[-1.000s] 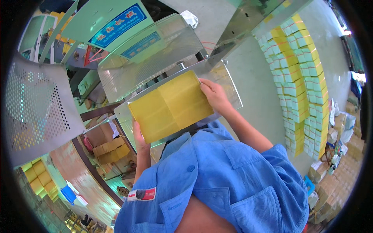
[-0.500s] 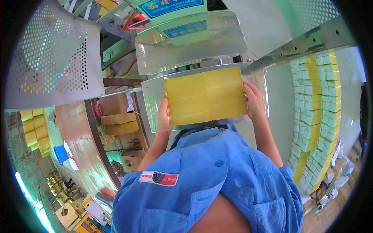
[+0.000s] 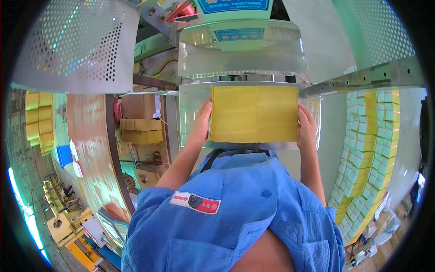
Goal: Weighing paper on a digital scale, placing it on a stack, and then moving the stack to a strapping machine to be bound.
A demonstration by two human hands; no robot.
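Observation:
A flat yellow paper stack (image 3: pixel 235 113), with a faint seam down its middle, lies level over the metal worktable (image 3: pixel 192 106) of a machine. At its left edge my left hand (image 3: pixel 202 122) grips the side, fingers partly hidden behind it. My right hand (image 3: pixel 306 126) presses against the opposite edge, its fingers bent and close together. The stack's underside is hidden, so I cannot tell whether it rests fully on the metal. Just beyond it stands a clear guard (image 3: pixel 240 54).
Perforated metal panels (image 3: pixel 77 50) flank the machine, with a metal bar (image 3: pixel 362 76) at the right. Tall rows of banded paper bundles (image 3: pixel 362 136) line the right side. To the left are a worn wooden table (image 3: pixel 88 136) and a shelf with brown packets (image 3: pixel 141 131).
The yellow stack has turned from slightly tilted to nearly square with the worktable. Both hands stay on its sides. The whole view has shifted and rotated a little.

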